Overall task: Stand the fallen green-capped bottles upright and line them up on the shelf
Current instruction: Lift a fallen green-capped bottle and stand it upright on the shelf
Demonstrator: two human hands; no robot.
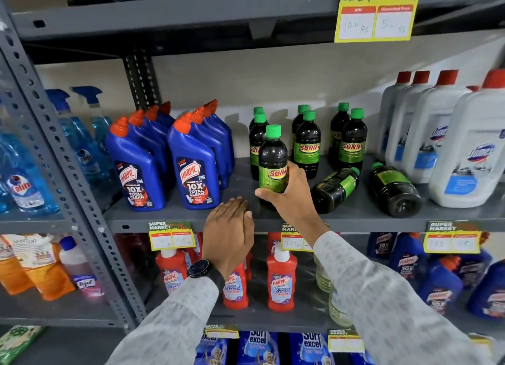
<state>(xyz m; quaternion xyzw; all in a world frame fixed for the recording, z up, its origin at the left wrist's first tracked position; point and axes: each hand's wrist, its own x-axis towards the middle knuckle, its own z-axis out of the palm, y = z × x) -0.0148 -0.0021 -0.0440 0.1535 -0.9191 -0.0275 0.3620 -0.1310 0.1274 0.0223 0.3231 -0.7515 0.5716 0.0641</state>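
My right hand [292,198] grips the lower body of a dark green-capped bottle [272,157], holding it upright at the front of the grey shelf [191,220]. Behind it stand several upright green-capped bottles in three short rows [307,143] [352,143]. Two more lie on their sides to the right: one [334,185] with its cap pointing back right, another [393,190] with its base toward me. My left hand [228,231] rests flat on the shelf's front edge, fingers together, holding nothing.
Blue toilet-cleaner bottles [194,168] stand left of the green-capped ones, and large white bottles with red caps [470,157] on the right. Price tags [170,236] hang from the shelf edge. A perforated upright post [68,173] bounds the left. Red bottles fill the shelf below.
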